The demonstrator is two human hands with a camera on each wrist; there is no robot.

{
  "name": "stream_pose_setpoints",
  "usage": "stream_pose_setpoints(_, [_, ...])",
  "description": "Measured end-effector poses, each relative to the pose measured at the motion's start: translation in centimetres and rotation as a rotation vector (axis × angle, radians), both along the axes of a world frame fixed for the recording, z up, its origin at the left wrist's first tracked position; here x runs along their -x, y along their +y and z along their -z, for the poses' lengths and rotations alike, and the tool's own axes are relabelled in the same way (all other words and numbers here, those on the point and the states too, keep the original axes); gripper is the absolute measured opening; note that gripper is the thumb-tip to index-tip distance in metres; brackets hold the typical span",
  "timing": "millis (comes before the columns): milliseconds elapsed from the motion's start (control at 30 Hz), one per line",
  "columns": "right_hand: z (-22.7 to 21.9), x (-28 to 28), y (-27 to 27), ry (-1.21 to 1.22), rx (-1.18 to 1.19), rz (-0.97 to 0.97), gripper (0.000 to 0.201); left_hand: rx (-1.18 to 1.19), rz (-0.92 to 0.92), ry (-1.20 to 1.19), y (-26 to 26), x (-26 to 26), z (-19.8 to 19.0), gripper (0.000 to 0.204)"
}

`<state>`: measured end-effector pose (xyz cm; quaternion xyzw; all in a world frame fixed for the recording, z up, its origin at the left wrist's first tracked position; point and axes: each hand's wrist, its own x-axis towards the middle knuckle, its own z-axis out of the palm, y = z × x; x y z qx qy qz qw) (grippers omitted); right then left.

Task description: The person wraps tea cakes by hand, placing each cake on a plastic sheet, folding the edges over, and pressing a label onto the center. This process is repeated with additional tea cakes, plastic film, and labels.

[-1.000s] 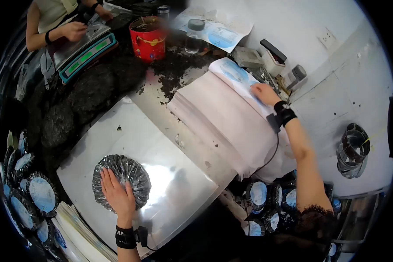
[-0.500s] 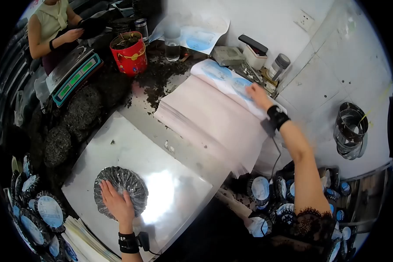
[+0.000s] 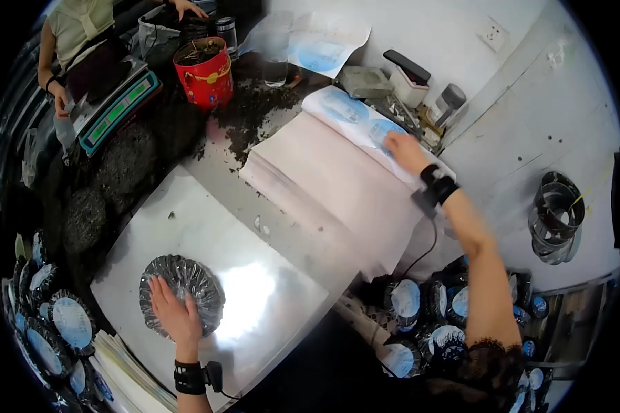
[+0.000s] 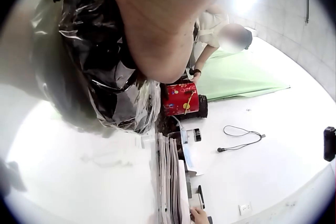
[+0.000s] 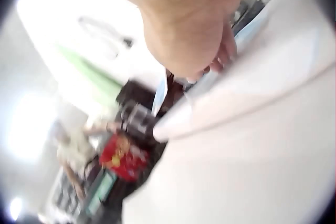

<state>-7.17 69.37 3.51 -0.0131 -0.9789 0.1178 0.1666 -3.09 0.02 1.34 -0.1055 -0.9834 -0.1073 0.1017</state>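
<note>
A round dark cake [image 3: 203, 286] in crinkled clear plastic lies on a shiny pale sheet [image 3: 275, 275]. My left hand [image 3: 176, 313] rests on it with fingers straight. The left wrist view shows the cake's plastic wrap [image 4: 113, 66] close beside the palm [image 4: 157, 24]. To the right lies a stack of large pale paper sheets [image 3: 331, 186], its far edge curled over to show blue round prints [image 3: 344, 107]. My right hand [image 3: 408, 153] grips that curled edge with bent fingers. In the right wrist view its fingertips [image 5: 226, 53] are at the paper, partly hidden by the palm.
A red bucket [image 3: 205, 79], a scale [image 3: 120, 113] and bare dark cakes [image 3: 127, 162] stand behind and left. Wrapped, labelled cakes [image 3: 72, 321] are piled at left and lower right [image 3: 405, 297]. Another person [image 3: 83, 34] works at back left. A white wall [image 3: 517, 138] bounds the right.
The head view has shifted slightly. My left hand stays on the wrapped cake and my right hand stays at the curled paper edge. The other person's arms have moved apart, one reaching toward a bag.
</note>
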Motion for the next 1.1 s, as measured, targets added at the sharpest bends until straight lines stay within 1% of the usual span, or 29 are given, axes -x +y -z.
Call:
stream_pose_setpoints(33, [-2.4,0.5,0.7,-0.201,0.144,0.101,0.03,0.001,-0.002,0.005,0.0,0.2,0.3,0.07])
stream_pose_setpoints(133, [-1.5,0.9,3.1,-0.21,0.166,0.086,0.032,-0.002,0.011,0.03,0.1,0.3,0.4,0.07])
stream_pose_setpoints(167, [2.4,0.9,3.9,-0.027,0.065,0.071,0.035,0.001,0.011,0.032,0.0,0.4,0.5,0.07])
stream_pose_setpoints(200, [2.1,0.2,2.5,-0.032,0.0,0.05,0.036,0.005,0.003,0.031,0.0,0.2,0.7,0.07])
stream_pose_setpoints(267, [-0.4,-0.4,-1.8,-0.045,-0.119,-0.008,0.037,-0.02,-0.004,0.008,0.3,-0.4,0.5,0.07])
stream_pose_setpoints(300, [-2.8,0.0,-2.0,-0.288,-0.097,0.027,0.034,-0.023,0.006,0.012,0.1,0.1,0.2,0.07])
stream_pose_setpoints(333, [-3.0,1.1,-0.6,-0.296,-0.027,0.023,0.034,-0.021,-0.001,0.019,0.1,0.4,0.1,0.07])
stream_pose_setpoints(400, [-3.0,1.4,1.8,-0.326,0.113,0.027,0.034,-0.018,0.0,0.018,0.0,0.2,0.4,0.07])
stream_pose_setpoints(433, [-3.1,1.2,2.3,-0.307,0.196,0.033,0.034,-0.022,-0.001,0.024,0.1,0.3,0.5,0.07])
stream_pose_setpoints(467, [-2.7,1.3,2.2,-0.204,0.237,0.055,0.034,-0.025,0.011,0.044,0.1,0.4,0.5,0.07])
stream_pose_setpoints(533, [0.1,0.8,1.1,-0.034,0.323,0.075,0.035,-0.027,0.009,0.055,0.1,0.0,0.3,0.069])
stream_pose_setpoints(567, [1.2,0.8,0.3,0.033,0.202,0.085,0.037,-0.027,-0.007,0.038,0.1,-0.2,0.1,0.069])
stream_pose_setpoints(600, [1.3,1.3,-0.5,-0.006,0.147,0.092,0.037,-0.028,-0.022,0.027,0.4,0.2,-0.2,0.069])
stream_pose_setpoints(667, [0.6,0.4,-1.8,-0.073,0.049,0.143,0.038,-0.021,-0.03,0.013,0.1,-0.5,-0.1,0.069])
stream_pose_setpoints(700, [-0.9,0.4,-2.0,-0.13,0.062,0.113,0.034,-0.018,-0.026,0.027,0.0,-0.1,0.2,0.068])
stream_pose_setpoints(800, [-0.7,1.8,2.3,-0.218,0.424,0.138,0.029,-0.028,-0.009,0.047,0.2,0.5,0.4,0.069])
stream_pose_setpoints(833, [0.1,1.9,3.4,-0.113,0.426,0.139,0.023,-0.041,-0.011,0.044,0.3,0.4,0.3,0.07])
stream_pose_setpoints(900, [1.3,1.4,5.7,-0.006,0.434,0.209,0.015,-0.065,-0.021,0.028,0.5,0.1,0.4,0.071])
stream_pose_setpoints(933, [4.6,-1.7,16.3,0.095,-0.047,0.133,0.015,-0.063,-0.032,0.005,0.9,0.1,0.2,0.072])
stream_pose_setpoints(967, [7.2,-4.8,25.4,0.278,-0.543,0.144,0.025,-0.048,-0.07,-0.016,0.4,-0.5,-0.2,0.072])
stream_pose_setpoints(1000, [3.1,-7.7,20.7,0.165,0.368,0.286,0.034,-0.085,-0.078,-0.002,0.3,-0.9,-0.4,0.075])
stream_pose_setpoints(1033, [-1.2,-10.8,16.2,0.45,1.255,0.514,0.043,-0.085,-0.095,-0.054,0.3,-0.6,-0.4,0.079])
stream_pose_setpoints(1067, [-5.0,-12.1,12.5,0.475,1.05,0.668,0.051,-0.123,-0.077,-0.057,0.4,-0.5,-0.8,0.082])
stream_pose_setpoints(1100, [-6.9,-9.6,5.5,0.551,1.021,0.707,0.053,-0.141,-0.061,-0.04,0.2,-0.5,-1.2,0.085])
